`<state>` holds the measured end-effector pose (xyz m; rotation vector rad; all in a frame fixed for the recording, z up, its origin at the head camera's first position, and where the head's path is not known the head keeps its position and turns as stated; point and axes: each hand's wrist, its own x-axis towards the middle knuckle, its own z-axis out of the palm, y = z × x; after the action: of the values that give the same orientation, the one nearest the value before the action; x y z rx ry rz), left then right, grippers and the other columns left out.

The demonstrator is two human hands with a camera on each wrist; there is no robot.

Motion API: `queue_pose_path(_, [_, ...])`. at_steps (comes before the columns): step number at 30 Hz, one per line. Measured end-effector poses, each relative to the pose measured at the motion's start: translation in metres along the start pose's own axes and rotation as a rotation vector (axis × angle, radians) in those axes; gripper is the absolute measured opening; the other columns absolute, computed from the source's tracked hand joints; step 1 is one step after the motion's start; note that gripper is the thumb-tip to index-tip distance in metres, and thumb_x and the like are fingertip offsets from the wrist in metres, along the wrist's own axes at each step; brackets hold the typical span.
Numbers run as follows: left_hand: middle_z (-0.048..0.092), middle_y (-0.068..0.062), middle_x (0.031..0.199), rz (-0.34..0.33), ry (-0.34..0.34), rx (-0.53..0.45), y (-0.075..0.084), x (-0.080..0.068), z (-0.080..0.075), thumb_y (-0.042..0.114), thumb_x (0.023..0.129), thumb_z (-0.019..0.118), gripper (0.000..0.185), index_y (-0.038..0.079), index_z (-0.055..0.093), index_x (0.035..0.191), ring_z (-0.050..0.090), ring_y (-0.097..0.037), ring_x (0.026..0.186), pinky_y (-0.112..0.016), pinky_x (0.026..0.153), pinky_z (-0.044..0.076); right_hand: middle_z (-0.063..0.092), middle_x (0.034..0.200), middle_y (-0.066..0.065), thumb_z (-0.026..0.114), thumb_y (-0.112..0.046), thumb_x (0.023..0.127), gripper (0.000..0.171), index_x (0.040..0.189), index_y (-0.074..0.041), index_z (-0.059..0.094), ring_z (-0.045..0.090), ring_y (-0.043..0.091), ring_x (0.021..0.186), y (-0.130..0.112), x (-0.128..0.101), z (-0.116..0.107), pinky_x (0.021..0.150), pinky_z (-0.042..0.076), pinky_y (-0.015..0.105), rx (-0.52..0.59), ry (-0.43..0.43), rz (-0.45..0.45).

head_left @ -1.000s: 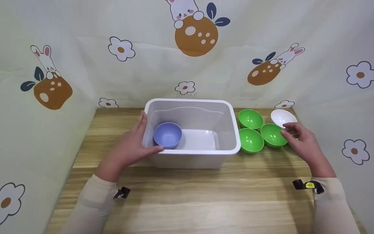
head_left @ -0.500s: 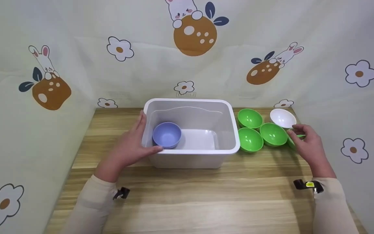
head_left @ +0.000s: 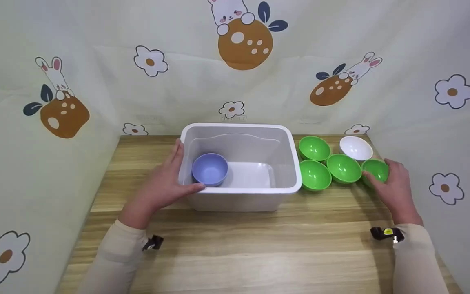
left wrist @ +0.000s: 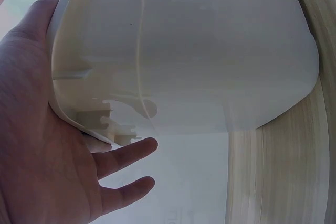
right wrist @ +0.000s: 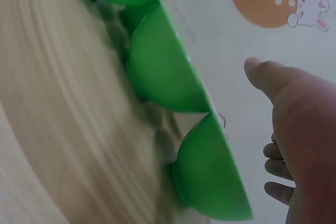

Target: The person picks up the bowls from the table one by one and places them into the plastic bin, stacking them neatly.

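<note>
A white plastic bin [head_left: 235,200] stands on the wooden table, with a blue bowl [head_left: 210,169] inside at its left. My left hand [head_left: 163,183] rests against the bin's left end, its thumb along the front rim. In the left wrist view its fingers [left wrist: 128,158] are extended beside the bin wall. My right hand [head_left: 396,188] is at the rightmost green bowl [head_left: 375,169], thumb at one side and fingers at the other. The right wrist view shows this hand apart from the green bowls [right wrist: 212,171], with nothing gripped.
Three more green bowls stand upright between the bin and the right hand: a back one [head_left: 314,148], a front one [head_left: 315,175] and a middle one [head_left: 344,168]. Behind them is a white bowl [head_left: 356,148]. A patterned cloth [head_left: 186,90] hangs around the wooden table [head_left: 259,245].
My right hand has moved right, from beside the white and middle green bowls to the rightmost green bowl, which now shows more. The left hand has stayed on the bin.
</note>
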<state>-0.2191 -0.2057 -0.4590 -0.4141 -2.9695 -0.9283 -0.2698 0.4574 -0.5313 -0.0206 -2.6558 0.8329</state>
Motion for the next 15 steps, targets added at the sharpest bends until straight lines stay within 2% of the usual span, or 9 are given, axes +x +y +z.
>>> queue_pose_path(4, [-0.001, -0.011, 0.186, 0.006, 0.005, 0.0, -0.001, 0.0, 0.001, 0.078, 0.085, 0.081, 0.14, 0.011, 0.002, 0.179, 0.039, -0.057, 0.154, -0.071, 0.119, 0.041, 0.039, 0.155, 0.046, 0.083, -0.038, 0.099, 0.098, 0.159, 0.02, 0.032, 0.036, 0.062, 0.144, 0.014, -0.002, 0.004, 0.12, 0.03, 0.076, -0.017, -0.021, 0.054])
queue_pose_path(8, [-0.001, -0.012, 0.186, 0.009, 0.006, 0.0, -0.002, 0.001, 0.002, 0.076, 0.086, 0.082, 0.139, 0.01, 0.002, 0.179, 0.039, -0.058, 0.154, -0.071, 0.119, 0.041, 0.025, 0.165, 0.046, 0.081, -0.051, 0.098, 0.115, 0.166, 0.017, 0.019, 0.023, 0.064, 0.153, 0.026, -0.004, 0.007, 0.127, 0.019, 0.076, -0.03, -0.053, 0.129])
queue_pose_path(11, [0.0, -0.011, 0.186, 0.008, 0.006, -0.012, -0.001, 0.001, 0.002, 0.072, 0.086, 0.084, 0.138, 0.01, 0.003, 0.179, 0.039, -0.057, 0.155, -0.07, 0.12, 0.041, 0.019, 0.168, 0.045, 0.082, -0.055, 0.097, 0.122, 0.168, 0.016, 0.014, 0.016, 0.062, 0.157, 0.033, -0.006, 0.009, 0.129, 0.015, 0.074, -0.018, -0.057, 0.17])
queue_pose_path(15, [0.0, -0.01, 0.186, 0.011, 0.005, -0.027, -0.001, 0.001, 0.002, 0.068, 0.087, 0.086, 0.136, 0.01, 0.003, 0.178, 0.035, -0.053, 0.158, -0.068, 0.122, 0.04, 0.019, 0.169, 0.044, 0.084, -0.055, 0.094, 0.125, 0.169, 0.015, 0.013, 0.016, 0.06, 0.158, 0.039, -0.008, 0.012, 0.128, 0.018, 0.074, 0.01, -0.058, 0.206])
